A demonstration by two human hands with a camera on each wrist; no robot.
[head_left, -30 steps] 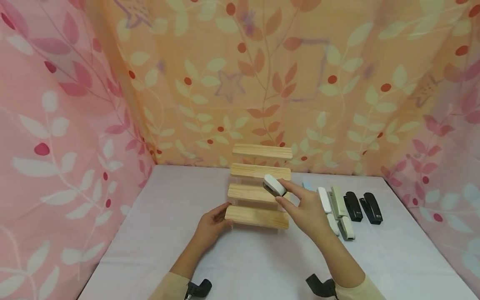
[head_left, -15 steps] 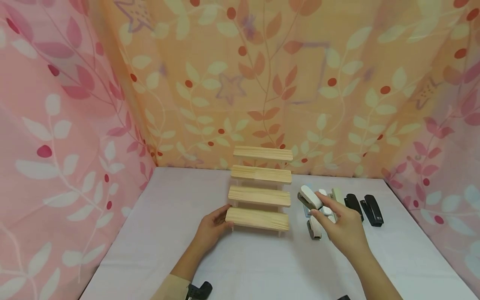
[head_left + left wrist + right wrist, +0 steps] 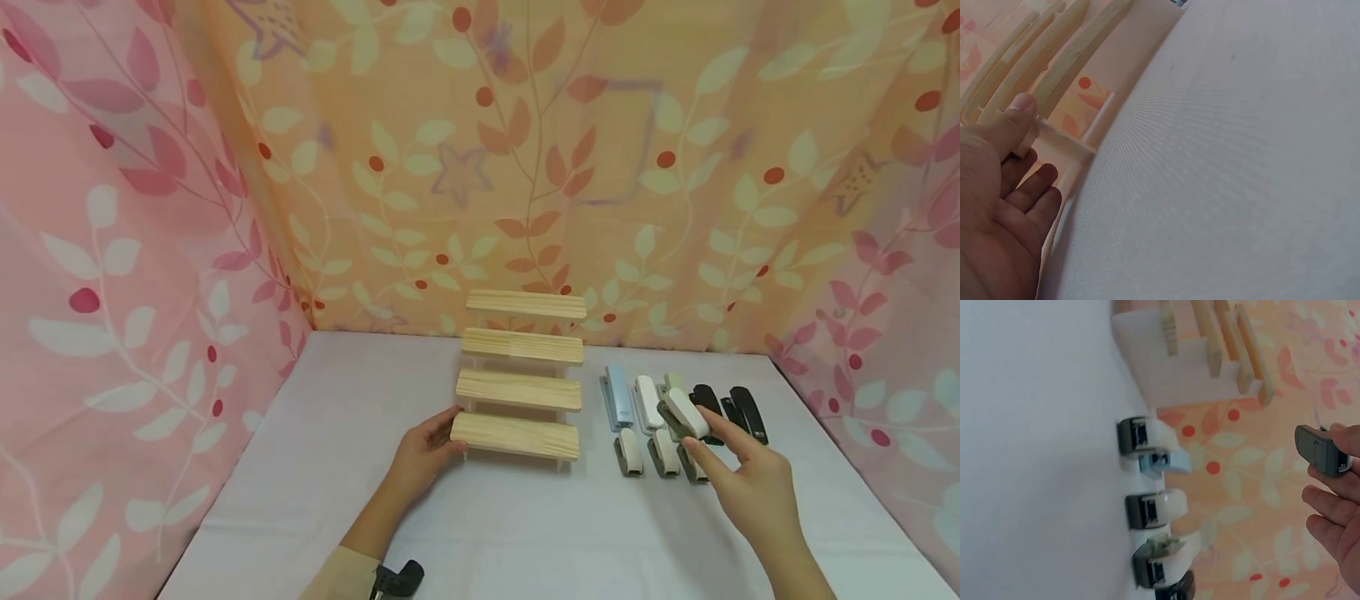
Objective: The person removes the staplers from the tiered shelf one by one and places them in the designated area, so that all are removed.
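A small white stapler with a grey base is pinched between thumb and fingers of my right hand, raised above the row of staplers on the right; the right wrist view shows its grey underside. My left hand grips the left end of the lowest plank of a stepped wooden rack. In the left wrist view, the thumb lies on the plank and the other fingers are below it. Under the held stapler, a pale green stapler is partly hidden.
A light blue stapler, a white stapler and two black staplers stand in the back row. Small white staplers form a front row. Floral curtains enclose the white-covered table at back and sides.
My right hand has carried the small white stapler from in front of the rack rightward, over the other staplers. The left hand has stayed on the lowest plank.
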